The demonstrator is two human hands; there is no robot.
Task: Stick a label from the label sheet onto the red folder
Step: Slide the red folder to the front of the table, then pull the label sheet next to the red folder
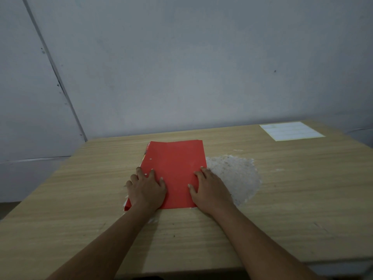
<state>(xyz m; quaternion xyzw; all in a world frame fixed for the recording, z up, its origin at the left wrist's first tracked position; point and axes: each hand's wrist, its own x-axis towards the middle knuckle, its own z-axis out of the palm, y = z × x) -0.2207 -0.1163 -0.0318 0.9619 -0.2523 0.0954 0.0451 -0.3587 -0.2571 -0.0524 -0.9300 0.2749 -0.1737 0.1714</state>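
Observation:
The red folder lies flat in the middle of the wooden table, its long side running away from me. My left hand rests palm down on the folder's near left corner, fingers spread. My right hand lies flat on the near right edge, fingers apart, partly on the table. Neither hand holds anything. The white label sheet sits at the far right corner of the table, well away from both hands. No label shows on the folder's cover.
A rough patch where the table's surface has peeled lies just right of the folder. A grey wall rises right behind the table's far edge. The table's left edge slants toward the floor.

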